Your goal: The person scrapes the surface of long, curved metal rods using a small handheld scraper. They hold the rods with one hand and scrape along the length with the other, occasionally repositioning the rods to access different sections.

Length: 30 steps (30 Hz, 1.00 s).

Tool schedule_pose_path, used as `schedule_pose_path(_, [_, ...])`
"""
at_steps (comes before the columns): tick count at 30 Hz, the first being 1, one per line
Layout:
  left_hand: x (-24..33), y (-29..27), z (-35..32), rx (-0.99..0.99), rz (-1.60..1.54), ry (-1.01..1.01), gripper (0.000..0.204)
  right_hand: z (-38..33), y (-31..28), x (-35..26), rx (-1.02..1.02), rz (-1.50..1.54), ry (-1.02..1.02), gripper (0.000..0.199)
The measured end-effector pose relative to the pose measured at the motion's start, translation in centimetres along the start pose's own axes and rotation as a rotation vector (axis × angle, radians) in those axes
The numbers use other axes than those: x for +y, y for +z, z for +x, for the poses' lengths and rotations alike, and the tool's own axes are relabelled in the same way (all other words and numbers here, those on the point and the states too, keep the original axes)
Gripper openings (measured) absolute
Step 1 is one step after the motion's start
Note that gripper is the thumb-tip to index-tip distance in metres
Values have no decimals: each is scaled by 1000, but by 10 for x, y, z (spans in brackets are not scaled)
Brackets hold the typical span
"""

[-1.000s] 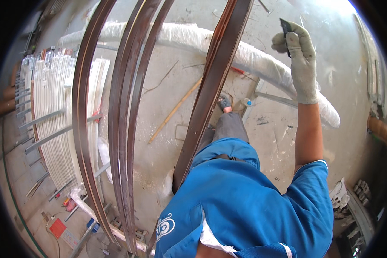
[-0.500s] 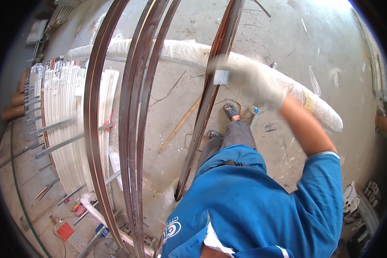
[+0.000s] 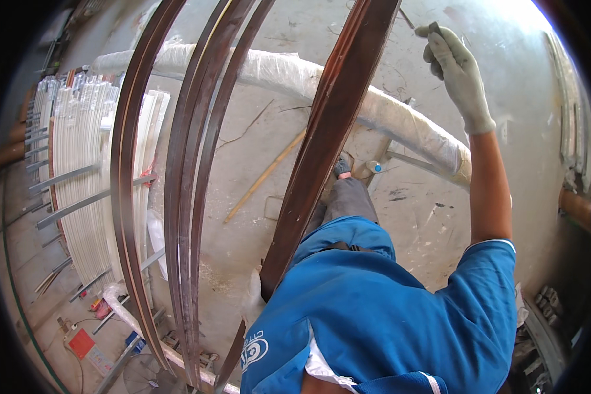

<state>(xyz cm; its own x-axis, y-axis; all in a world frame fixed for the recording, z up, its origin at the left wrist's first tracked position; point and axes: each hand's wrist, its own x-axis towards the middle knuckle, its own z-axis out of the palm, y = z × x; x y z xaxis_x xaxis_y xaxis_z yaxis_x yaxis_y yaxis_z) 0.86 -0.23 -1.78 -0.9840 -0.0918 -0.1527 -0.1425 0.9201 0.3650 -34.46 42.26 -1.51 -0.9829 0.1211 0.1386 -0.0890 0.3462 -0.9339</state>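
A long dark brown profile [image 3: 338, 118] slants from the top of the view down to my left side, its broad flat face turned up. My left hand [image 3: 251, 292], in a pale glove and mostly hidden by the profile and my shirt, grips its near end. Raised out to the right, apart from the profile, is my right hand [image 3: 456, 75] in a whitish glove. Its fingers are closed on a small dark grey piece [image 3: 435, 28], too little of which shows to tell its kind.
More brown profiles [image 3: 200, 125] run lengthwise on my left. Beyond them, white profiles [image 3: 79, 177] lie stacked across metal bars. A plastic-wrapped long bundle [image 3: 276, 71] crosses behind. On the concrete floor lie a wooden stick [image 3: 264, 177] and a blue-capped bottle [image 3: 374, 167].
My right hand has swung up and right, away from the profile. The profile has turned from its narrow edge to its broad face. The view has shifted slightly.
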Motion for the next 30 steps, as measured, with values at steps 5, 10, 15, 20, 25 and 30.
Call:
schedule_pose_path(5, [0, 3, -6, -130, 159, -162, 57, 41, -5, 44, -83, -244, -131, 43])
schedule_pose_path(10, [14, -7, -1, -229, -51, -278, 66, -6, 49, -25, -247, -847, -425, 40])
schedule_pose_path(15, [25, -26, 10, -374, -396, -400, 66, -123, 78, -67, -1242, -11, -434, 37])
schedule_pose_path(20, [28, -39, 17, -388, -358, -317, 67, -101, 47, -26, -448, 130, -75, 34])
schedule_pose_path(25, [24, -42, 22, -400, -266, -220, 70, -84, 48, -39, -206, -64, -92, 31])
schedule_pose_path(30, [18, -43, 27, -441, -305, -224, 74, -130, 99, -72, -283, -789, -263, 58])
